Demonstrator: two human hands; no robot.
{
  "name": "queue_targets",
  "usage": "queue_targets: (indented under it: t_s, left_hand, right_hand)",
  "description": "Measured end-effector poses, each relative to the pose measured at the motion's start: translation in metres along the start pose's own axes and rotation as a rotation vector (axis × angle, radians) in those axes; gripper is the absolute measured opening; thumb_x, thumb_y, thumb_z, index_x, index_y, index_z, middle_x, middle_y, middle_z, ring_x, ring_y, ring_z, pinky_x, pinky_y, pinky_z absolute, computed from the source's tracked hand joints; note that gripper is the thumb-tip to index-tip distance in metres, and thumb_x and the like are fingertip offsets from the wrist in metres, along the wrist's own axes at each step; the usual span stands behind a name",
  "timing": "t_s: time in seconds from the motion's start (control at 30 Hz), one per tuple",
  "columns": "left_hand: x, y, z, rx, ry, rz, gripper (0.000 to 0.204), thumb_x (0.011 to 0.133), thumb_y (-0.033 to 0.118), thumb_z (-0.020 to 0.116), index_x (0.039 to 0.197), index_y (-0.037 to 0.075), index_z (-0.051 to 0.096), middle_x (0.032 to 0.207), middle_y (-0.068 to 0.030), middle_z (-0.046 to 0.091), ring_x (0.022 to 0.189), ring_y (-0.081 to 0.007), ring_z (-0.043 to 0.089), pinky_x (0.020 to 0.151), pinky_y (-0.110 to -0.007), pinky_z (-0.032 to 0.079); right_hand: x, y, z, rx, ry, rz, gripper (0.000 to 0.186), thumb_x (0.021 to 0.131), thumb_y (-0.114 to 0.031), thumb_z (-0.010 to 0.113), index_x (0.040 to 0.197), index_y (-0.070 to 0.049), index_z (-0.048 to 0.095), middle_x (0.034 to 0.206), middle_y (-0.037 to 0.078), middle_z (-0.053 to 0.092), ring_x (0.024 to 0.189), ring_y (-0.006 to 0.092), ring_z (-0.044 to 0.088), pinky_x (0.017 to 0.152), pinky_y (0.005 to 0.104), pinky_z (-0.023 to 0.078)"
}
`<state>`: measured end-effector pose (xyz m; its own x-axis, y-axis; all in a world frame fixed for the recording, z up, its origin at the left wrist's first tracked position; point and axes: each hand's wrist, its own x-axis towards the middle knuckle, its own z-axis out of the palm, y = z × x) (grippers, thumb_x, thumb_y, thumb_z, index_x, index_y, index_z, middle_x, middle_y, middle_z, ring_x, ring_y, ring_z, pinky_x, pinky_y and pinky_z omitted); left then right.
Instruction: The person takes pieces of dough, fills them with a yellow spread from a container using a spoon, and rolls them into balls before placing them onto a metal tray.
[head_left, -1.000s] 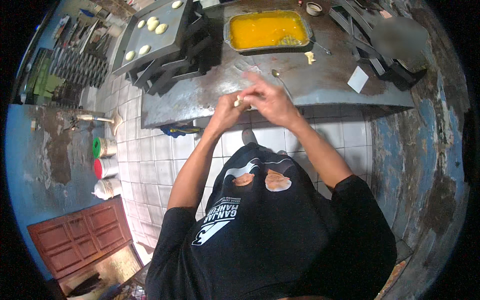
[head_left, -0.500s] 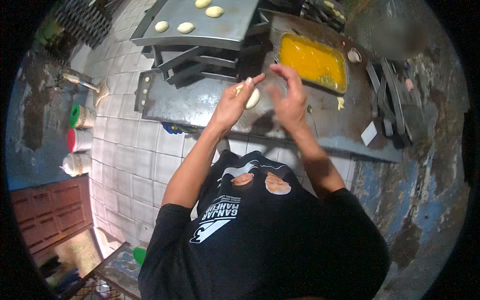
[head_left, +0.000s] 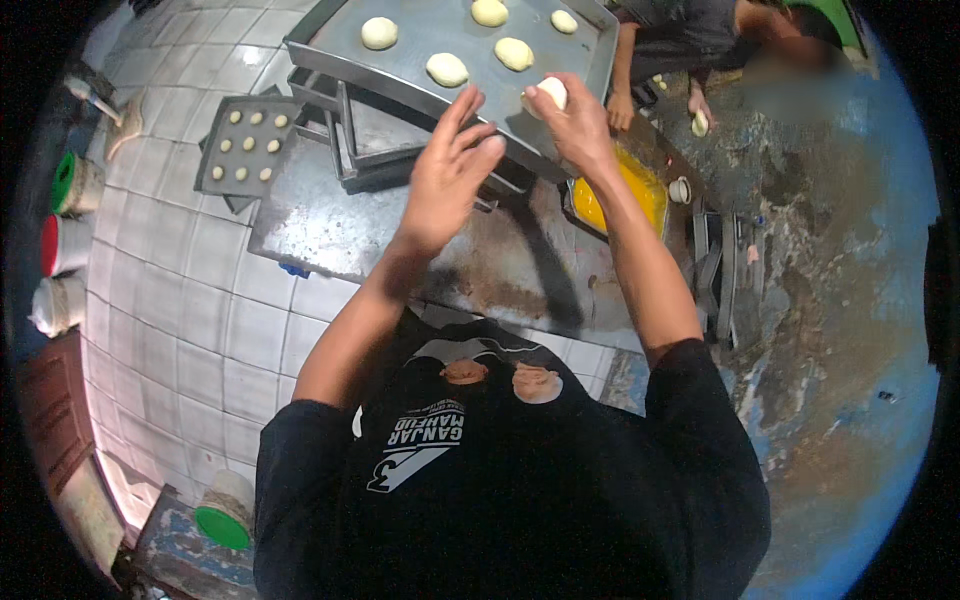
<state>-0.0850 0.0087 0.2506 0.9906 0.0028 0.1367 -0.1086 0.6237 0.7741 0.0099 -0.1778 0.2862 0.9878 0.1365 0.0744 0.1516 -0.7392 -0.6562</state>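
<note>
My right hand (head_left: 577,125) grips a pale dough ball (head_left: 548,95) between thumb and fingers, over the near right part of a metal baking tray (head_left: 400,72). Several other dough balls lie spaced out on that tray, among them one dough ball (head_left: 447,69) near its front edge and another dough ball (head_left: 514,54) beside it. By the tray's front edge, my left hand (head_left: 452,175) is open and empty, its fingers stretched out. The tray rests on a stack of further metal trays (head_left: 375,130).
A tray of yellow filling (head_left: 590,205) sits partly behind my right forearm. Left of the metal table (head_left: 320,215), a dark tray (head_left: 212,160) holds several small dough balls. Another person's hand (head_left: 621,110) is by the tray's right side. Lidded buckets (head_left: 70,245) stand far left.
My right hand has moved up and over the tray and now holds the dough ball that was in my left hand. My left hand has opened. The view has shifted, showing more of the tray.
</note>
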Motion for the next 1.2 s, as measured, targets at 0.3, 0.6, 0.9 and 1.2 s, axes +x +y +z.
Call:
queue_targets:
  t_s: [0.3,0.6,0.9,1.2]
  left_hand:
    - [-0.042,0.028,-0.122,0.43,0.188,-0.043,0.041,0.101,0.008,0.055,0.141,0.0,0.05,0.131,-0.0146,0.062,0.114,-0.0185,0.061,0.104,-0.033,0.044]
    - [-0.053,0.035,-0.107,0.575,0.192,0.02,0.043,0.099,0.017,0.057,0.139,0.0,0.053,0.126,-0.0123,0.066,0.106,-0.0152,0.064,0.097,-0.03,0.049]
    - [-0.081,0.026,-0.014,0.471,0.198,0.103,0.034,0.102,0.012,0.057,0.133,0.0,0.056,0.125,-0.0125,0.062,0.107,-0.0182,0.064,0.088,-0.031,0.054]
    - [-0.161,-0.089,0.176,0.395,0.022,-0.21,0.037,0.108,0.031,0.045,0.09,0.002,0.06,0.078,-0.0009,0.056,0.075,-0.0098,0.051,0.066,-0.029,0.043]
  right_hand:
    - [0.054,0.058,0.051,-0.428,-0.329,-0.54,0.064,0.103,-0.036,0.049,0.145,0.01,0.036,0.157,0.027,0.029,0.146,0.0413,0.028,0.121,0.047,0.024]
    - [0.146,0.028,-0.007,0.201,-0.326,0.003,0.049,0.103,-0.042,0.052,0.135,-0.006,0.059,0.12,0.013,0.071,0.109,0.0283,0.067,0.099,0.0384,0.049]
    - [0.023,-0.017,-0.02,0.11,0.061,-0.1,0.038,0.082,-0.029,0.072,0.105,0.0,0.069,0.095,0.015,0.072,0.088,0.0216,0.067,0.082,0.036,0.053]
    - [-0.305,0.034,-0.076,0.252,0.337,-0.102,0.031,0.087,-0.017,0.073,0.11,0.002,0.067,0.102,0.018,0.066,0.091,0.032,0.066,0.085,0.0383,0.051]
